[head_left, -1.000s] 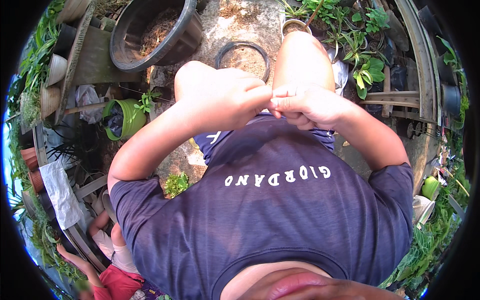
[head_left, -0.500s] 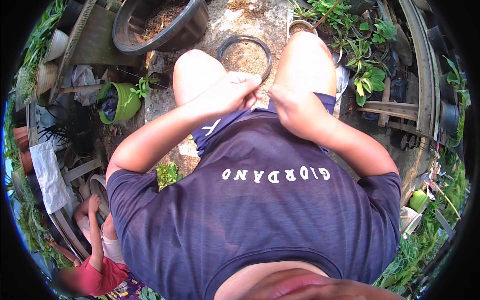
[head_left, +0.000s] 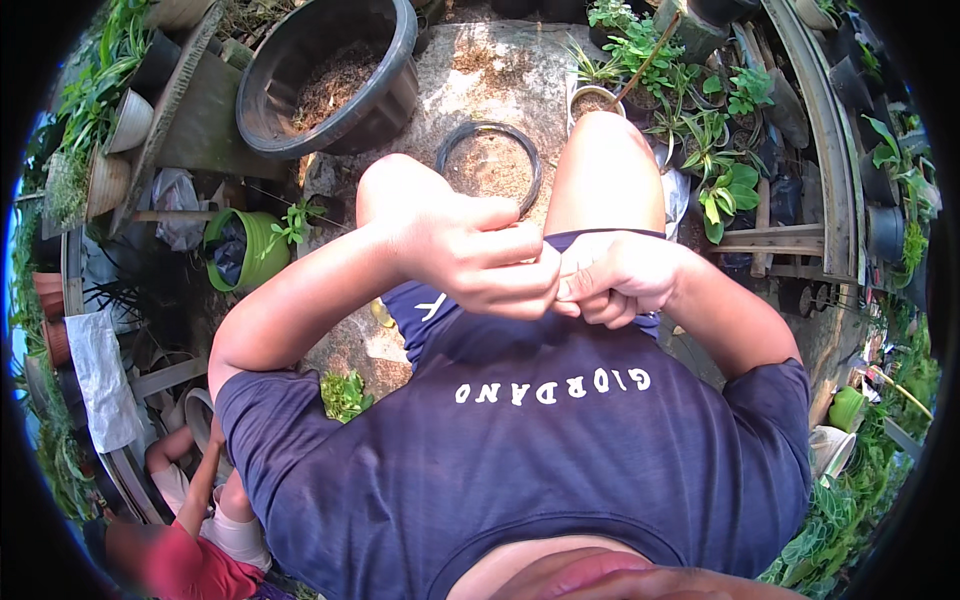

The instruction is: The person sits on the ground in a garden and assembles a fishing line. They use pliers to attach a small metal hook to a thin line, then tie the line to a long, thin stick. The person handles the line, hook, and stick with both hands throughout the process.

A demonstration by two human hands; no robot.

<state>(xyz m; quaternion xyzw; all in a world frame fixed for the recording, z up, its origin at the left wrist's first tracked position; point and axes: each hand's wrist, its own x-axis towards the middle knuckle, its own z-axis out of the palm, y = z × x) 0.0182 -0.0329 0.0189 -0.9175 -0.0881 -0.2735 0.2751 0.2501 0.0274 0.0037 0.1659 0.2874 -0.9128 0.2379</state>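
Note:
My two hands meet in front of my lap, their fingertips together. My left hand has its fingers curled, the thumb side toward my knees. My right hand is closed in a pinch against the left fingertips. Whatever lies between the fingers is too small or hidden to make out. Just beyond the left hand, a coil of black wire or cord rests on the ground between my knees; the hand covers part of its near side.
A large black tub with brown soil stands at the far left. Nearer is a green pot. Potted plants and wooden slats line the right. Another person in a red shirt sits at the lower left.
Both hands have moved closer to my body and come together; before, they were slightly apart near the coil. The other person's arm has shifted lower.

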